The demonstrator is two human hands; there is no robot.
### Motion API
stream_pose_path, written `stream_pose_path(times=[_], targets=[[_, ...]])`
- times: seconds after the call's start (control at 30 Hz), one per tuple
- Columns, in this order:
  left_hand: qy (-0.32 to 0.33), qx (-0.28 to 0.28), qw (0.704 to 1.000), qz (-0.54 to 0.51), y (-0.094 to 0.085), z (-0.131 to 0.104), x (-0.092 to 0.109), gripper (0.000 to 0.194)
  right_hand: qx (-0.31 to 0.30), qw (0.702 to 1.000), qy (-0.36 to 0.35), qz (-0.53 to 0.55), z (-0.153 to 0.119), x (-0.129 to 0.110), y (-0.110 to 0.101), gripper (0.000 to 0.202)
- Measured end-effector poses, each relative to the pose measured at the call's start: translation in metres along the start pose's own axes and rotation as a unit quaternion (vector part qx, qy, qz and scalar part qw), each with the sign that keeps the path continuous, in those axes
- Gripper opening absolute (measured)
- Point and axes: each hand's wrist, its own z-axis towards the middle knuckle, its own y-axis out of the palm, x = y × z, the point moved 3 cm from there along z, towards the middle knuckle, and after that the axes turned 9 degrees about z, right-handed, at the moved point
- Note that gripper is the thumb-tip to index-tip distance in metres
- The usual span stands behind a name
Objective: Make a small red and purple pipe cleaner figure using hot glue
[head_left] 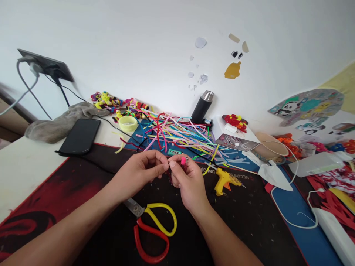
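My left hand and my right hand meet over the dark mat, fingertips almost touching. My right hand is closed round a small pink and dark red piece, which looks like pipe cleaner; most of it is hidden by the fingers. Thumb and forefinger of my left hand are pinched at the same spot, and what lies between them is too small to make out. Below the hands lie scissors with one yellow and one red handle, their blades partly under my left wrist. A yellow glue gun rests to the right of my right hand.
Behind the hands spreads a heap of coloured pipe cleaners. A black thermos stands by the wall, near a white box. At left are a phone, a roll of yellow tape and a grey cloth. White cables loop at right.
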Motion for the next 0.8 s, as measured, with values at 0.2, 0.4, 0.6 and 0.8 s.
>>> stream_pose_path(times=[0.2, 0.4, 0.6, 0.8], targets=[[0.013, 0.003, 1.0, 0.015, -0.0002, 0.0006, -0.0006, 0.031, 0.005, 1.0, 0.003, -0.005, -0.0008, -0.0022, 0.0015, 0.032], [0.021, 0.017, 0.999, 0.036, -0.0008, 0.0021, 0.0014, 0.03, 0.012, 1.0, 0.0, -0.01, -0.0011, -0.0026, 0.0014, 0.029], [0.026, 0.022, 0.998, 0.054, -0.0012, 0.0004, 0.0017, 0.028, 0.013, 1.0, 0.003, -0.015, -0.0009, -0.0032, 0.0017, 0.029], [0.027, 0.019, 0.998, 0.061, -0.001, 0.0005, 0.0022, 0.026, 0.016, 1.0, 0.005, -0.018, -0.0008, -0.0028, 0.0015, 0.028]])
